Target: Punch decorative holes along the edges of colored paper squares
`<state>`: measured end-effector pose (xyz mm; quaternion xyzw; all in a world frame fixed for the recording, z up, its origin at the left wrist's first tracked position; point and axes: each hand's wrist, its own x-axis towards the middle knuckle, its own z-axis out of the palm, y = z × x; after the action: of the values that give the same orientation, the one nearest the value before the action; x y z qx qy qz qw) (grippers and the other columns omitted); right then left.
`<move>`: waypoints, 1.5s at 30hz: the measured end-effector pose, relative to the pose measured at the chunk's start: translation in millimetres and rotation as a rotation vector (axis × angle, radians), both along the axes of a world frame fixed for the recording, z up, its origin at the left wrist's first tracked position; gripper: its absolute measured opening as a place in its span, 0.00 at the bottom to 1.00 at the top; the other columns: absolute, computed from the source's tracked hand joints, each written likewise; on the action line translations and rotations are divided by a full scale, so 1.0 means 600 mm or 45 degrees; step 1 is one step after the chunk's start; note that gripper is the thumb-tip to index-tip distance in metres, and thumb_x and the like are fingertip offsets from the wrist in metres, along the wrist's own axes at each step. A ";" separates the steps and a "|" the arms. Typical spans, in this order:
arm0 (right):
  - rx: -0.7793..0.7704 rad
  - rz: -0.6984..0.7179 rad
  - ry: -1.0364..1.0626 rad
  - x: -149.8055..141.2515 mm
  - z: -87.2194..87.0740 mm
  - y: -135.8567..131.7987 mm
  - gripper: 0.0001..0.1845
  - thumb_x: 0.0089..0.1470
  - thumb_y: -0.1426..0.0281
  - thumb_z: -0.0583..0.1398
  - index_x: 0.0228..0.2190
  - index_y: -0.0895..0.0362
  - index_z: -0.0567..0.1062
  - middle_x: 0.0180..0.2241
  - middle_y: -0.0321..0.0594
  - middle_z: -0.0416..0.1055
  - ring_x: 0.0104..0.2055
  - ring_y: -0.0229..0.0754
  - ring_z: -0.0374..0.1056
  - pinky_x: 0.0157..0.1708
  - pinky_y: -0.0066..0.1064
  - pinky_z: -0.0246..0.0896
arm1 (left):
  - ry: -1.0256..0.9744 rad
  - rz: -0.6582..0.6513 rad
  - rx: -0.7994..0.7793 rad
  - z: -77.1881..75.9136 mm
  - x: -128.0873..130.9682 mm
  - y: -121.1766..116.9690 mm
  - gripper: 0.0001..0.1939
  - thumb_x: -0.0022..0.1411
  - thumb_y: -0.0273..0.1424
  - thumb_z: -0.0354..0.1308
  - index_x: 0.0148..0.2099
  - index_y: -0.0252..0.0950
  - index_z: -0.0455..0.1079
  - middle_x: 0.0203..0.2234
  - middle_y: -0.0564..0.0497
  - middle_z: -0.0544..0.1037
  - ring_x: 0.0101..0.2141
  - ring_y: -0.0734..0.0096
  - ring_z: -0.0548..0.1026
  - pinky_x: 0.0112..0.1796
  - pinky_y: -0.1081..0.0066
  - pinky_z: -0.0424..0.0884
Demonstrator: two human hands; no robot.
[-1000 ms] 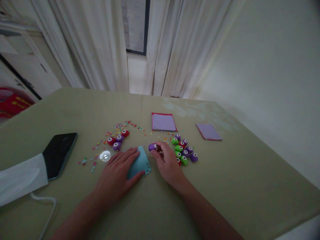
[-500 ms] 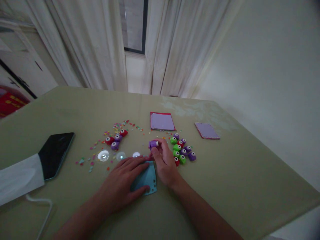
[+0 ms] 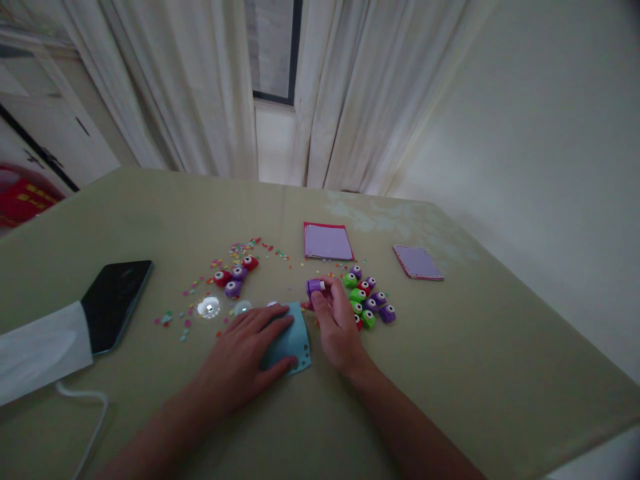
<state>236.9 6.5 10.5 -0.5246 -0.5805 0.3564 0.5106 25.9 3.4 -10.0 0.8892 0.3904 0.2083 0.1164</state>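
My left hand [image 3: 245,347] lies flat on a light blue sheet of paper [image 3: 295,330], its fingers apart. Small cut-out holes run along the sheet's near right edge. Between the closed fingers of my right hand [image 3: 340,323] is a small purple craft punch [image 3: 315,287] with a white tip, held just past the sheet's far right corner. Close to the right of that hand is a cluster of similar punches [image 3: 369,304] in purple, green and red, with eye-like white dots. Several more red and purple punches [image 3: 233,288] sit to the left.
Confetti [image 3: 240,249] lies scattered across the middle. Clear round discs [image 3: 209,307] are beyond my left hand. Farther back are a stack of lilac and red paper [image 3: 329,241] and a lilac sheet [image 3: 418,262]. At left, a white paper [image 3: 43,353] partly covers a phone [image 3: 115,303], near a white cable [image 3: 93,395].
The blue sheet has turned slightly and shifted away from me, baring its far corner. My right hand has moved a little right with the purple punch, apart from the sheet.
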 end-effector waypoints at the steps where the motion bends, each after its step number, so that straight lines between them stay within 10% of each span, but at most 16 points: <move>1: -0.041 0.038 0.005 0.001 -0.001 0.001 0.14 0.72 0.60 0.55 0.52 0.54 0.71 0.43 0.42 0.76 0.43 0.46 0.76 0.46 0.39 0.72 | -0.001 0.026 0.006 -0.002 -0.001 0.002 0.27 0.71 0.46 0.62 0.67 0.44 0.70 0.65 0.44 0.75 0.60 0.48 0.75 0.60 0.48 0.71; 14: -0.027 0.101 -0.445 0.023 0.003 0.010 0.10 0.64 0.73 0.66 0.47 0.55 0.80 0.45 0.44 0.80 0.47 0.49 0.76 0.50 0.41 0.69 | -0.007 0.217 0.046 -0.002 -0.016 0.017 0.29 0.72 0.46 0.60 0.69 0.42 0.67 0.62 0.45 0.77 0.59 0.49 0.76 0.60 0.50 0.70; 45: -0.166 0.287 -0.310 0.034 0.019 0.010 0.11 0.57 0.73 0.70 0.43 0.55 0.82 0.40 0.39 0.80 0.38 0.41 0.76 0.41 0.33 0.72 | 0.004 0.227 0.029 -0.001 -0.015 0.015 0.27 0.73 0.46 0.59 0.69 0.41 0.67 0.63 0.43 0.76 0.60 0.50 0.75 0.61 0.51 0.68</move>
<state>257.5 12.8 22.2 -0.5275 -0.6688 0.3823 0.3582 16.7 12.7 -10.4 0.8526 0.4657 0.2206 0.0868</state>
